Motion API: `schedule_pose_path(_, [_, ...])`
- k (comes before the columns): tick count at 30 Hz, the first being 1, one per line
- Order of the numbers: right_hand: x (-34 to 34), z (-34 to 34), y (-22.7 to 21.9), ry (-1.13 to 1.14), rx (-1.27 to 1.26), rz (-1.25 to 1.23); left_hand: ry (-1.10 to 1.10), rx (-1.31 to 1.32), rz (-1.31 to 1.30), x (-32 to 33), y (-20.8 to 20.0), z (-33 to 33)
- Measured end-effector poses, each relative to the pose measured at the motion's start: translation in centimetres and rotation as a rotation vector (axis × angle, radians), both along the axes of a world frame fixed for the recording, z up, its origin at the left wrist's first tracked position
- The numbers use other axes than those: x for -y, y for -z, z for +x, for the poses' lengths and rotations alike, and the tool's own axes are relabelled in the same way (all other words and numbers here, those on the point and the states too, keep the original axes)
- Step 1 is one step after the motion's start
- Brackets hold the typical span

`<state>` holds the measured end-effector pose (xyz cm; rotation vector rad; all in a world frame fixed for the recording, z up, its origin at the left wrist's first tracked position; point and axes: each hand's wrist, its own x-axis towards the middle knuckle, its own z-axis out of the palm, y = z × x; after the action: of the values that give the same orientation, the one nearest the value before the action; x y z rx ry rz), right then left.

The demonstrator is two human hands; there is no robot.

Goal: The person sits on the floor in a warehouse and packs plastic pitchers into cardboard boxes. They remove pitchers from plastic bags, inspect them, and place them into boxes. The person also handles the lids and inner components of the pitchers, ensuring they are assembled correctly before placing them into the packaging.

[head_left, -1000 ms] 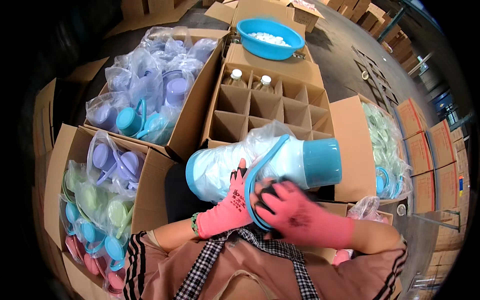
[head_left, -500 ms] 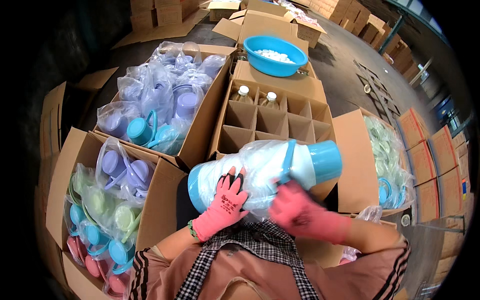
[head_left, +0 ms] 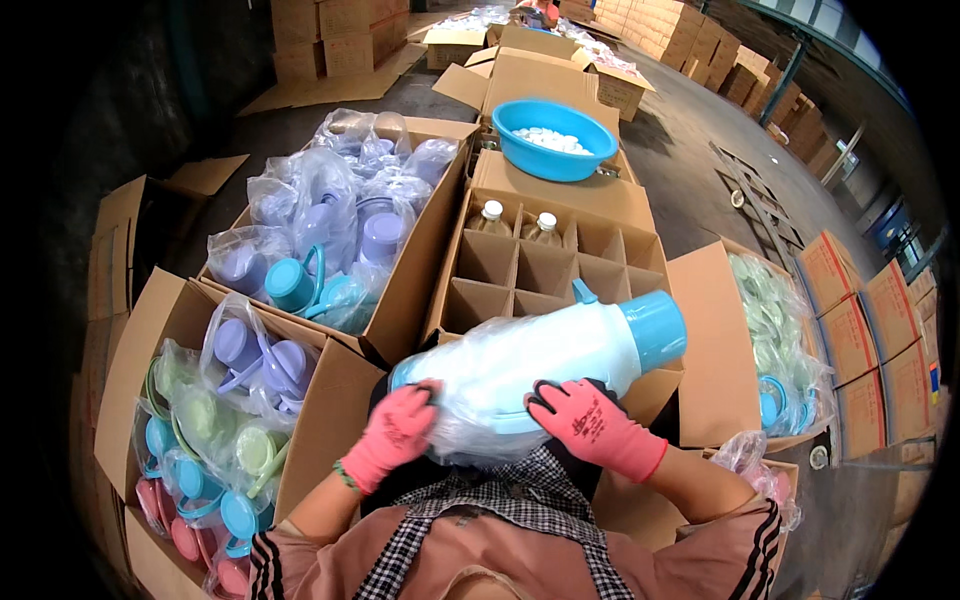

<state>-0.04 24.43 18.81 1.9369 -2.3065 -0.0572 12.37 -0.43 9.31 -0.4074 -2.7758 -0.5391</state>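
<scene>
Both hands are on the pale blue vacuum flask [head_left: 540, 365], which lies on its side across my lap, just in front of the divided carton [head_left: 545, 265]. My left hand [head_left: 393, 432], in a pink knit glove, is curled around the plastic bag [head_left: 470, 400] bunched over the flask's base end; my right hand [head_left: 585, 420] lies spread and flat on the body nearer the darker blue cap [head_left: 655, 328], pressing rather than clasping. The flask looks bulky but fairly light, a smooth hard plastic cylinder, and I judge it fragile if dropped. The thin crinkled film would slide over it, so the bare body or handle seems the safer hold. Behind it, two capped bottles [head_left: 517, 222] stand in the carton's far cells, and beyond that sits a blue basin [head_left: 553, 140].
</scene>
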Motion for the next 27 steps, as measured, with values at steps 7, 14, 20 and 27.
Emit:
schedule_pose_path(7, [-3.8,-5.5,-4.2,0.244,0.243,-0.235,-0.569,-0.239,-0.020,8.4,2.1,4.1])
schedule_pose_path(14, [-2.3,-6.0,-6.7,0.755,1.031,-1.073,0.184,0.300,0.271,-3.7,5.2,3.2])
schedule_pose_path(20, [3.5,0.6,2.6,0.492,1.030,-0.901,0.457,0.887,0.799,-4.4,8.0,4.2])
schedule_pose_path(27, [-1.2,6.7,9.3,0.736,1.565,-0.906,-0.240,0.370,1.419,-0.5,3.0,4.8])
